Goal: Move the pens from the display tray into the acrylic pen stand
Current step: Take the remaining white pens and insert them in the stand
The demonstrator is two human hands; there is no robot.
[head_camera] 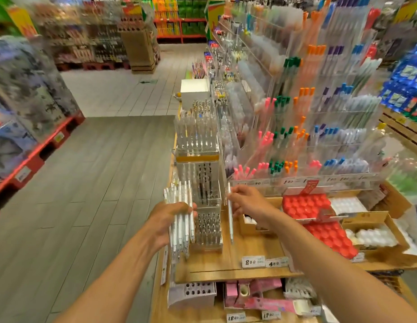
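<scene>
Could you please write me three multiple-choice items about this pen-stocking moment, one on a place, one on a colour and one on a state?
1. Where is the acrylic pen stand?
A. between the two hands
B. on the floor
C. right of the red trays

2. What colour are the pens in the bundle?
A. green
B. white
C. orange

3. What is the right hand doing?
A. resting flat on the shelf
B. hanging idle
C. pinching a single pen

Answers:
1 A, the stand sits on the wooden shelf between the left hand and the right.
2 B, the gripped pens are white.
3 C, its fingers hold the single pen upright.
</scene>
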